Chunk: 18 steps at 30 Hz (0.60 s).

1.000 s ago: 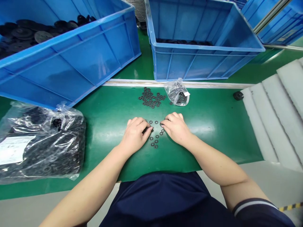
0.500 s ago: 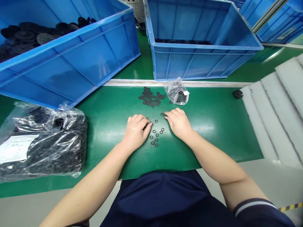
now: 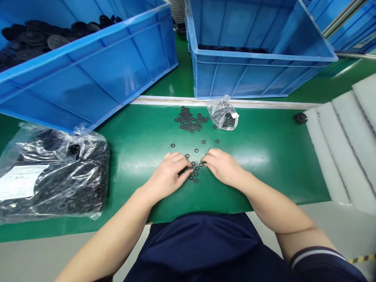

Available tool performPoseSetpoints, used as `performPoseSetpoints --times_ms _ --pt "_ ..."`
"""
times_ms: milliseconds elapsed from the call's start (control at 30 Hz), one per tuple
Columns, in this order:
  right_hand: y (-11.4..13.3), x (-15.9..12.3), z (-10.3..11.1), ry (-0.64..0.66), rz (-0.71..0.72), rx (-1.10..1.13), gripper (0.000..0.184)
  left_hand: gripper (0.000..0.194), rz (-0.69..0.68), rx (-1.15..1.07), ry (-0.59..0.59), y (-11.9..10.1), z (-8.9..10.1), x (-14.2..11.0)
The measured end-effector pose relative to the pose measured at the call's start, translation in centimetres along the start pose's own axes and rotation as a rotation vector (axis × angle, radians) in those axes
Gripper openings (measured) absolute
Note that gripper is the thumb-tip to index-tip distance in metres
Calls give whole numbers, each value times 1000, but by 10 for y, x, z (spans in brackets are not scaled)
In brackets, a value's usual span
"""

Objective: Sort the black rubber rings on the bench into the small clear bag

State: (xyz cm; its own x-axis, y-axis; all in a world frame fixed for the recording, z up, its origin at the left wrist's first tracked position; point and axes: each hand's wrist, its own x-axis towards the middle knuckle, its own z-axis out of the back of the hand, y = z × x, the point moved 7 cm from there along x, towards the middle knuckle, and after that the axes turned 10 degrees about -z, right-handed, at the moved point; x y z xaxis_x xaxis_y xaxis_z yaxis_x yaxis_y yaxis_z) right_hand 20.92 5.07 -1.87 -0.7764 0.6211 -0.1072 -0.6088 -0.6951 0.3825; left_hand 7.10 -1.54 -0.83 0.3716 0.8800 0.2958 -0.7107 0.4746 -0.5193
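Observation:
Several small black rings (image 3: 196,150) lie scattered on the green tabletop between my hands. My left hand (image 3: 169,174) rests on the table with its thumb and forefinger drawn close together around a dark ring at their tips. Opposite it, my right hand (image 3: 223,166) has curled fingers pinching a ring at the right side of the group. The fingers partly hide both rings. Beyond the hands is a denser pile of black rings (image 3: 189,120). Beside that pile lies a clear plastic bag (image 3: 223,113) with more small black rings inside.
A large clear bag of black parts (image 3: 64,199) lies at the left. Behind stand a blue crate (image 3: 96,74) holding black discs and another blue crate (image 3: 261,74) with dark parts. White foam blocks (image 3: 331,145) and a black round part (image 3: 300,118) are at the right.
Single rings now lie apart at the upper left and upper right of the group. My right hand went up, then came back down toward the group. My left hand has moved slightly down and right.

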Motion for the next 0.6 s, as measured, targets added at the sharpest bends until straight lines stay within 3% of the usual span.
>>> performPoseSetpoints --times_ms 133,333,433,533,600 --pt "-4 6 2 22 -92 -25 21 16 -19 0 97 -3 -7 -2" --pt "-17 0 17 -112 -285 -81 29 18 -38 91 35 -7 -1 1" --pt "4 -9 16 -94 -131 -40 29 17 -17 82 -12 -5 2 1" --pt "38 -19 2 70 115 -25 25 17 8 75 -48 0 4 0" --pt "52 -24 -9 153 185 -85 19 16 33 76 -101 7 9 -2"
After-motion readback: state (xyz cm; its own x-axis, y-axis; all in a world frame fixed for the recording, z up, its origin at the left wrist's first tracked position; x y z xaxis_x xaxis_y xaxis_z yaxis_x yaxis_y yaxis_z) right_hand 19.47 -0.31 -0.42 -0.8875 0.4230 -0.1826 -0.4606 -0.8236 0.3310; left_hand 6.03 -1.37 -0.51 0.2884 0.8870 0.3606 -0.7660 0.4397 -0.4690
